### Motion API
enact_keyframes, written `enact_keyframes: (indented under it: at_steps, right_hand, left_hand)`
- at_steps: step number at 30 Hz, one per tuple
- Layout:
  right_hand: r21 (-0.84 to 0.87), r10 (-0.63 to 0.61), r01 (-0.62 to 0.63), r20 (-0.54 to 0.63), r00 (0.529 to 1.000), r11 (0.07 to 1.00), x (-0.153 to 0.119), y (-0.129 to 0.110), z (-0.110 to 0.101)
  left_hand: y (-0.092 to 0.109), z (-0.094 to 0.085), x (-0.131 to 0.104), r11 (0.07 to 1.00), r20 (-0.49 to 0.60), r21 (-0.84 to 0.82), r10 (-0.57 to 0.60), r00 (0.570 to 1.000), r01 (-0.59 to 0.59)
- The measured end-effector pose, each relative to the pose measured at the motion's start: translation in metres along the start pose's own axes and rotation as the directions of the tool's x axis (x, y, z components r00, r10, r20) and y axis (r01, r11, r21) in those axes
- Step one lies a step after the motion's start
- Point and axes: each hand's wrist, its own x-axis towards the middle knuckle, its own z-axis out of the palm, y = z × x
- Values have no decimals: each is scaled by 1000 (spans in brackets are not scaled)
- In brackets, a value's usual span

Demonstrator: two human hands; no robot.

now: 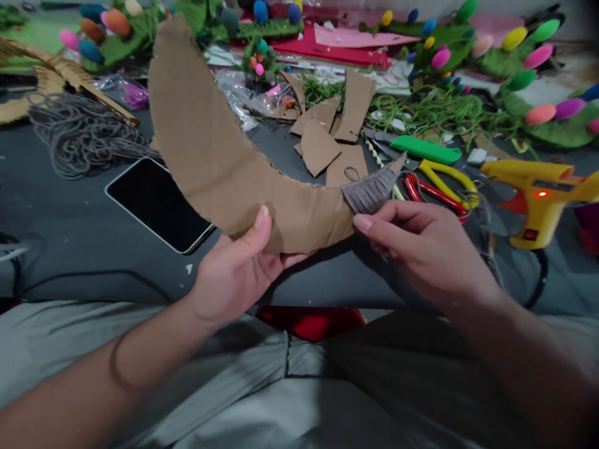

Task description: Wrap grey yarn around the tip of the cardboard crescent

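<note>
A crescent of brown cardboard (206, 143) is held up above the table, its broad end at the upper left. Grey cord (369, 192) is wrapped closely around the narrow right end, leaving the tip bare. My left hand (238, 268) grips the lower middle of the crescent, thumb on the front face and fingers behind it. At the edge of the wrapping, my right hand (416, 243) is closed, with thumb and index finger pinched at the cord and the cardboard's lower edge. Its other fingers are curled and partly hidden.
A phone (156, 202) and a grey cord pile (87, 134) lie left. Cardboard scraps (321, 146) sit behind the crescent. Right are red-handled pliers (435, 194), a green-handled cutter (425, 149) and a lit yellow glue gun (538, 193). Leafy decorations (477, 56) line the back.
</note>
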Motion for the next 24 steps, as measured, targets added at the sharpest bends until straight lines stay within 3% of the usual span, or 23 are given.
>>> enact_keyframes:
  at_steps: [7, 13, 19, 21, 22, 24]
  right_hand:
    - [93, 0, -6, 68, 998, 996, 1, 4, 1]
    - [59, -34, 35, -13, 999, 998, 6, 4, 3]
    - [168, -115, 99, 87, 990, 981, 5, 4, 7]
    - [165, -148, 137, 58, 987, 977, 5, 4, 5]
    - [162, -164, 155, 40, 986, 975, 8, 3, 4]
    - [152, -196, 192, 14, 980, 970, 19, 0, 1]
  left_hand:
    - [1, 2, -3, 1000, -25, -3, -11, 1000, 11]
    - [6, 1, -2, 998, -18, -25, -59, 998, 59]
    - [14, 2, 0, 991, -64, 15, -133, 989, 134]
    - [25, 2, 4, 994, -103, 91, -46, 994, 55]
    - [33, 1, 7, 987, -134, 152, 66, 989, -45]
    - [55, -3, 15, 922, -207, 297, 317, 926, -249]
